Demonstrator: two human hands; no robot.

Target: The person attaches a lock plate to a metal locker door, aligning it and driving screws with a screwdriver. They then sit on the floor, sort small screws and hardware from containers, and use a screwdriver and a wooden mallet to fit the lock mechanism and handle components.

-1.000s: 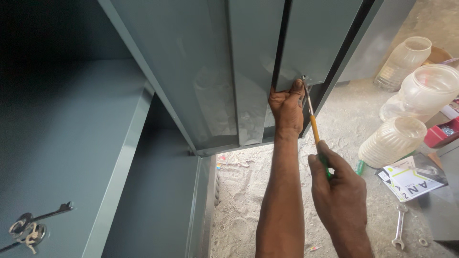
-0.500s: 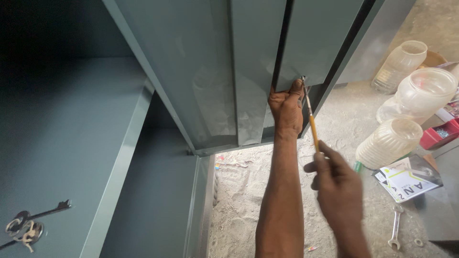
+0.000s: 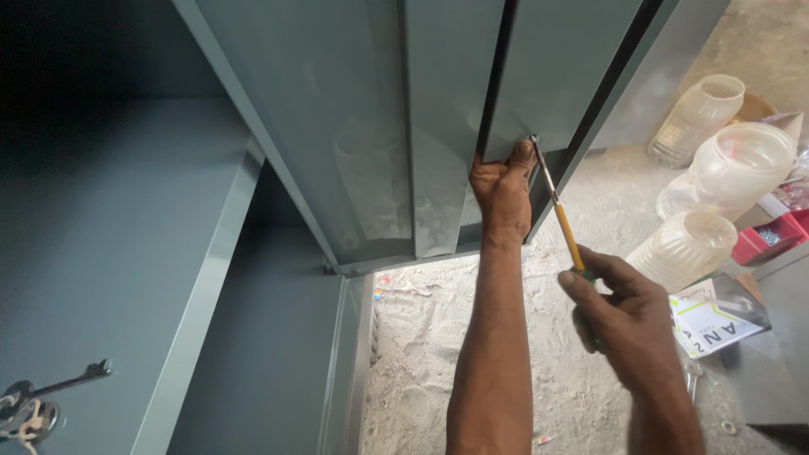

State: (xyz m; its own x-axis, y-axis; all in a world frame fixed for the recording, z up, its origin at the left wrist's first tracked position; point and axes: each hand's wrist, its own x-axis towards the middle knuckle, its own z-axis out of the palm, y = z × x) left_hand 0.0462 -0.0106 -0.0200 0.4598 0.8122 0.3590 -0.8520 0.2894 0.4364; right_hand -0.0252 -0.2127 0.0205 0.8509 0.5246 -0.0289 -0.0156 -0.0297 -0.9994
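A white printed sheet (image 3: 712,316) lies on the sandy floor at right, beside three clear plastic jars (image 3: 729,173) and a red tray (image 3: 771,238). The left hand (image 3: 503,190) presses flat against a grey-green cabinet door (image 3: 362,126), fingers curled round its edge. The right hand (image 3: 628,316) is closed round a yellow-shafted screwdriver (image 3: 558,206), tip at the door edge. Keys (image 3: 34,409) hang at lower left.

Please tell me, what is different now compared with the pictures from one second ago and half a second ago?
Very little changed. The right hand slid slightly lower on the screwdriver, whose tip stays at the edge of the grey metal door. The left hand still presses on the door panel. The keys and the plastic jars on the floor did not move.
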